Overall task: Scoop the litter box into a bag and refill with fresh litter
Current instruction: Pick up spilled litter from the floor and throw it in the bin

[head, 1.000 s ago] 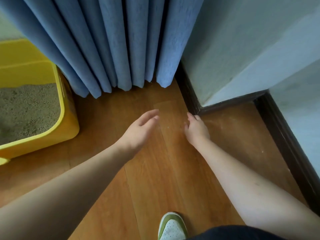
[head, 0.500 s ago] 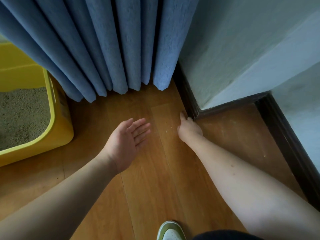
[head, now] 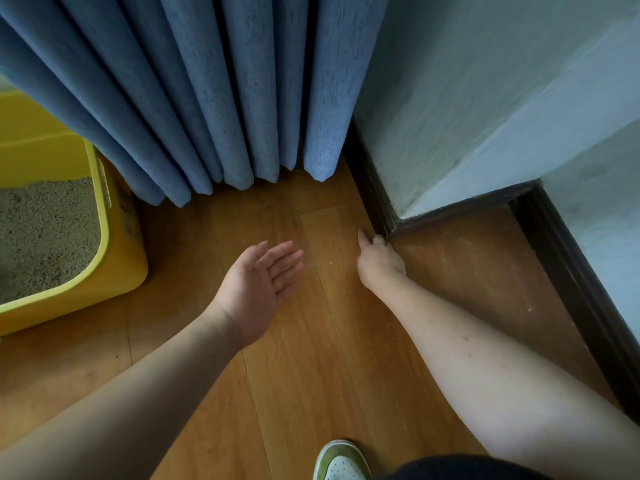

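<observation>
Green shoe nearest; beyond it, left hand spread palm-up and empty over the floor, right hand curled, fingertips at the dark baseboard corner. Yellow litter box sits far left beside blue curtain.

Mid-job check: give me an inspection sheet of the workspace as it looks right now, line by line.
Surface: wooden floor, with small pale specks scattered near the baseboard corner.
Job's things: yellow litter box at far left, holding grey litter; no bag, scoop or fresh litter in view.
Clutter: nothing seen apart from the specks.
Grippers: left hand open, palm up, empty, over the floor; right hand curled, fingertips at the floor by the baseboard corner; whether it holds anything cannot be told.
Cables: nothing seen.
Surroundings: blue curtain hanging to the floor behind the box, pale wall, green and white shoe at the bottom edge.
</observation>
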